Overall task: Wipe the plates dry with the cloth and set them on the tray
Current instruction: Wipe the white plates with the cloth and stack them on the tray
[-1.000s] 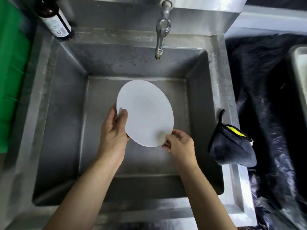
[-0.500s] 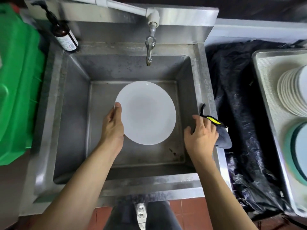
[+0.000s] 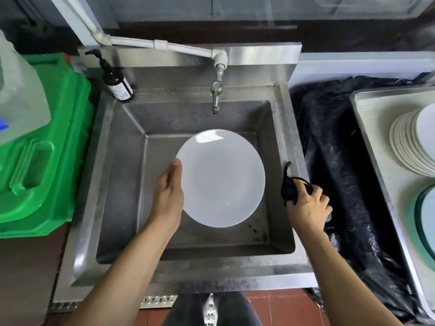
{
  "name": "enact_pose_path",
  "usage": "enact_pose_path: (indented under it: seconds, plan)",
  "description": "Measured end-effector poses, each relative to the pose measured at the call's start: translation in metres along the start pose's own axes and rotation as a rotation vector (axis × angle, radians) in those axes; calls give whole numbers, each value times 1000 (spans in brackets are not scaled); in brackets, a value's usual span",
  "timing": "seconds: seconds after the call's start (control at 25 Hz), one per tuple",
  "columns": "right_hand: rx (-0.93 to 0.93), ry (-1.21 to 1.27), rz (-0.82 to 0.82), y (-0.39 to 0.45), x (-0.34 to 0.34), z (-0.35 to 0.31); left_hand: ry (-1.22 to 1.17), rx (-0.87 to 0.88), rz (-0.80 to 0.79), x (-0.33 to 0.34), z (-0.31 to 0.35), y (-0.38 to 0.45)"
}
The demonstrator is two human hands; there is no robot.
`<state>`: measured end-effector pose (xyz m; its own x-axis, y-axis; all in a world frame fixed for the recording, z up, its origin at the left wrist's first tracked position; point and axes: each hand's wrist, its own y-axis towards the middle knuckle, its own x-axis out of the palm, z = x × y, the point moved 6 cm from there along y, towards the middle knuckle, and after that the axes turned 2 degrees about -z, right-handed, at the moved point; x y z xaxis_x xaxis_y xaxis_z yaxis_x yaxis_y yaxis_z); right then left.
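Note:
Over the steel sink [image 3: 122, 175] my left hand [image 3: 168, 196] holds a white plate [image 3: 221, 178] by its left rim, face up. At the sink's right rim my right hand [image 3: 308, 205] grips the dark cloth [image 3: 290, 189], which has a yellow tag and is bunched in my fingers. A metal tray [image 3: 376, 165] stands at the far right. It carries a stack of white plates [image 3: 414, 142] and a green-rimmed plate [image 3: 426, 215], both cut off by the frame edge.
A tap [image 3: 216, 95] hangs over the back of the sink, and a brown pump bottle [image 3: 116, 83] stands at its back left corner. A green crate [image 3: 47, 147] sits on the left. Black plastic sheeting [image 3: 341, 175] covers the surface between sink and tray.
My right hand let go of the plate, reached right to the cloth on the sink's rim and closed round it. My left hand alone holds the plate. The view pulled back and shows the tray.

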<state>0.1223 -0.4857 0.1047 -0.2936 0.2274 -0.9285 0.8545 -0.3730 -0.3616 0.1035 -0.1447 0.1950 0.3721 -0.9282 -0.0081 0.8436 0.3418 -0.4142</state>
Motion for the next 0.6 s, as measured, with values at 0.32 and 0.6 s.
enact_pose_path:
  seconds: [0.32, 0.6]
  plan:
    - [-177, 859, 268, -40, -98, -35, 27, 93, 26, 3, 23, -18]
    - [-598, 901, 410, -92, -166, -114, -5, 201, 11, 7, 67, -39]
